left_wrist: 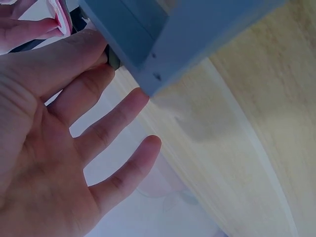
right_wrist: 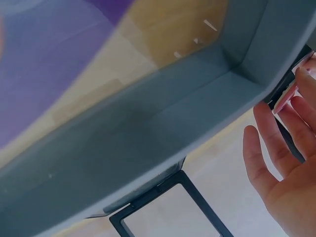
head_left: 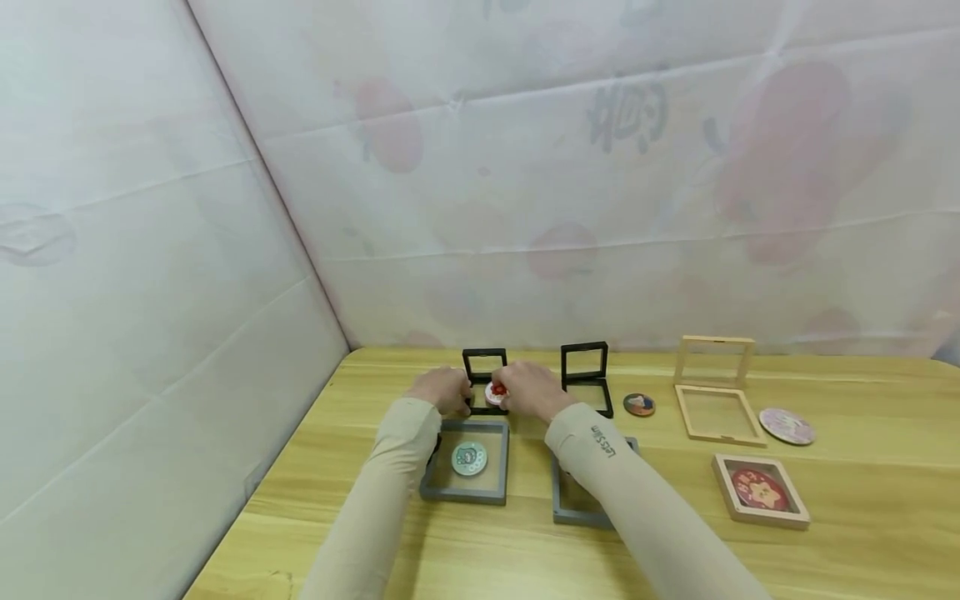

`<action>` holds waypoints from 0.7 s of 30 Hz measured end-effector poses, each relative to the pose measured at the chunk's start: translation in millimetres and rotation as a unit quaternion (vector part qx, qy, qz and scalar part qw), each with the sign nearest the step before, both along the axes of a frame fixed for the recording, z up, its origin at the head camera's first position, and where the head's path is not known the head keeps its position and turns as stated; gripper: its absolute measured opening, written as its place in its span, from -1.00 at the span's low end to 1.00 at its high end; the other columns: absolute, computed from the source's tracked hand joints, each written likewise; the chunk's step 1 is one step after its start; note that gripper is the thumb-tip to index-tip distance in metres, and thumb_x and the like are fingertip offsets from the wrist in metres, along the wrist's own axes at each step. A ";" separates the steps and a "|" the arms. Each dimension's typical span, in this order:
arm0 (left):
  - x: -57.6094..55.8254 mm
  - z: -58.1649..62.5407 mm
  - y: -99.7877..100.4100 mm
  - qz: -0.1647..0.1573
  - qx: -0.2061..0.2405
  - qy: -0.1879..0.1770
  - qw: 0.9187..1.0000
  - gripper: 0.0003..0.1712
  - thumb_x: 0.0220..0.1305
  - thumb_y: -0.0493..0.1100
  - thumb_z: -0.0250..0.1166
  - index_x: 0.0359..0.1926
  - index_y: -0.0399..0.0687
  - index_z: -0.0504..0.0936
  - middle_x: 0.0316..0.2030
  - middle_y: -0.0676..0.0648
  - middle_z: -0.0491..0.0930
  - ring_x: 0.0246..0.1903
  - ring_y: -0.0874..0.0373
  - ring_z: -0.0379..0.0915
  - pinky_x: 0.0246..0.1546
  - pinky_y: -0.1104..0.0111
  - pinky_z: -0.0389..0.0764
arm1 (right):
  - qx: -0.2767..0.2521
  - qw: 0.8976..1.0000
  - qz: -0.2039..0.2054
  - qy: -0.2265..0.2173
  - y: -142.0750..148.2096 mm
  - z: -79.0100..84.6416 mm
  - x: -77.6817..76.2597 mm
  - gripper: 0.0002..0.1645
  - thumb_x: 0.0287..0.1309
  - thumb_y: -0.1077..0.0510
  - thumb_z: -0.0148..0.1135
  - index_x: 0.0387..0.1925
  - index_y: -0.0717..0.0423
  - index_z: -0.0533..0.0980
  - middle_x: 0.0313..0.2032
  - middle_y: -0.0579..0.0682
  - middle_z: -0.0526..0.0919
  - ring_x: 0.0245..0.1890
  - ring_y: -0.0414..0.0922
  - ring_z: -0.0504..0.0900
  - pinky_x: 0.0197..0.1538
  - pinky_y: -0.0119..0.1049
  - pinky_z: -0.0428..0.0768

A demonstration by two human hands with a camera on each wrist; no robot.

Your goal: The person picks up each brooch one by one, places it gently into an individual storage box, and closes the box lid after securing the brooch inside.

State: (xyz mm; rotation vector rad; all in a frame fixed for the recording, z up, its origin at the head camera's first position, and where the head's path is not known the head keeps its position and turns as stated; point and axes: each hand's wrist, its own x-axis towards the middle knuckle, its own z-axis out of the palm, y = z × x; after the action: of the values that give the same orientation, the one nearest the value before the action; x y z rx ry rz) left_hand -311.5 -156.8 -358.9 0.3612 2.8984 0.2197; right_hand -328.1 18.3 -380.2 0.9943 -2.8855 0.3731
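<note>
Left hand (head_left: pixel 442 390), outer fingers spread, pinches black square plastic-looking frame (head_left: pixel 487 411), likely steadying it; right hand (head_left: pixel 527 390) pinches round red-and-white badge (head_left: pixel 492 395).

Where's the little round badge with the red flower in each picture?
Head: just below centre, the badge is in the right hand.
Left wrist: top left corner, the badge seen edge-on.
Right wrist: near the right edge, upper half, the badge tilted.
Shared landmark: the right hand holding it.

- beige-sleeved arms (head_left: pixel 645 500) stretched forward, angled inward
- bare left hand (head_left: pixel 441 390): pinky (left_wrist: pixel 126 175) sticking out, pretty straight
- bare right hand (head_left: pixel 531 388): back facing up, kinda pinching
</note>
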 end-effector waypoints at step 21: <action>-0.6 -3.3 3.0 0.010 0.008 0.000 1.000 -0.65 0.16 -0.24 0.53 -0.61 -0.04 0.53 -0.61 0.08 0.40 -0.52 0.18 0.25 -0.49 0.34 0.27 | -0.014 0.999 0.003 -0.030 -5.3 -2.7 0.0 -0.77 0.09 0.26 0.54 -0.19 0.14 0.70 -0.29 -0.03 0.71 -0.29 -0.10 0.64 -0.16 -0.17 0.65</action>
State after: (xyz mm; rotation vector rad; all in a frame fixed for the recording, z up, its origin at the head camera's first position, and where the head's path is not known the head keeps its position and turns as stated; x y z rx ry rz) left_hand -312.1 -153.8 -362.2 0.3339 2.9027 0.2451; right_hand -328.0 13.0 -382.9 1.0057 -2.9220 0.4490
